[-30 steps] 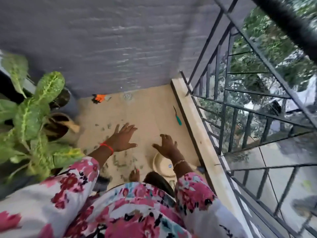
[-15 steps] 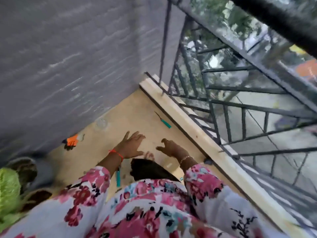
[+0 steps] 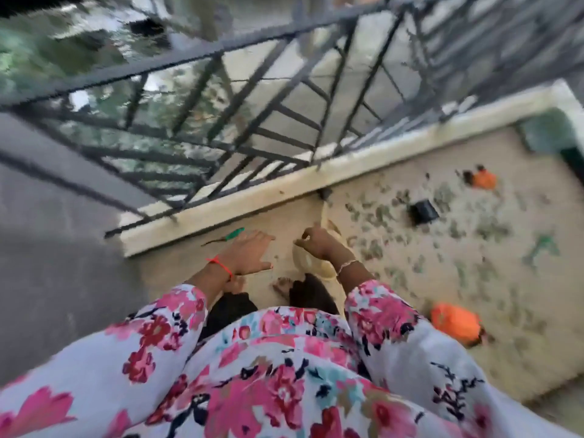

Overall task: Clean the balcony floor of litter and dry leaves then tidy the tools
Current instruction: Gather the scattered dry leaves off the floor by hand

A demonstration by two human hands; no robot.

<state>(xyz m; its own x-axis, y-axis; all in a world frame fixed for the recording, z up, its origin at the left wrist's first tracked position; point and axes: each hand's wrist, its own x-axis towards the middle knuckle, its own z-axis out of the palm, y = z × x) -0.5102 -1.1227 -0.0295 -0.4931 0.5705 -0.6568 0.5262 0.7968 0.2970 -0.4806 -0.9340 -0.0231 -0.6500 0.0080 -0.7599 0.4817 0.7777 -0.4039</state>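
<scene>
The left hand (image 3: 249, 251) is held out flat above the balcony floor (image 3: 284, 216), its fingers straight and spread, with nothing in it. A red thread (image 3: 220, 266) is worn at its wrist. Just beyond its fingertips a green-handled tool (image 3: 236, 233) lies on the floor, close to the pale kerb (image 3: 284, 189) from which the dark railing (image 3: 221, 121) rises.

The right hand (image 3: 316, 245) is held beside the left, a little apart from it, with its fingers curled downward. Because of motion blur it cannot be told whether anything is pinched in them. A thin bracelet (image 3: 347, 265) is worn at that wrist. A cream dish (image 3: 305, 263) is seen on the floor directly under this hand, partly covered by it.

Dry leaves (image 3: 491, 227) are scattered thickly over the floor to the right of the right hand, none of them touched by either hand. Among them, well out from the right hand, a small black object (image 3: 423, 211) is seen, and 2 orange objects are found on that side: 1 far beyond it (image 3: 483, 179) and 1 nearer, beside the right sleeve (image 3: 455, 324). To the left of the left hand a grey wall (image 3: 47, 248) is seen.
</scene>
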